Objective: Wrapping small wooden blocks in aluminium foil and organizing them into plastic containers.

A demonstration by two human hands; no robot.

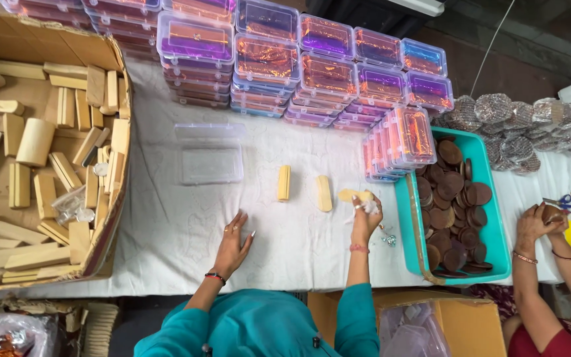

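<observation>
White-clothed table (186, 225), wooden blocks (284, 182), teal tray (497, 261)

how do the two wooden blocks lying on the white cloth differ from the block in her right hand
The two wooden blocks lie loose on the white cloth, untouched; the third block is gripped at its end by the right hand. The loose two point roughly away from the person, while the held one lies crosswise. The left hand rests flat, holding nothing. All three are pale, oblong wood.
</observation>
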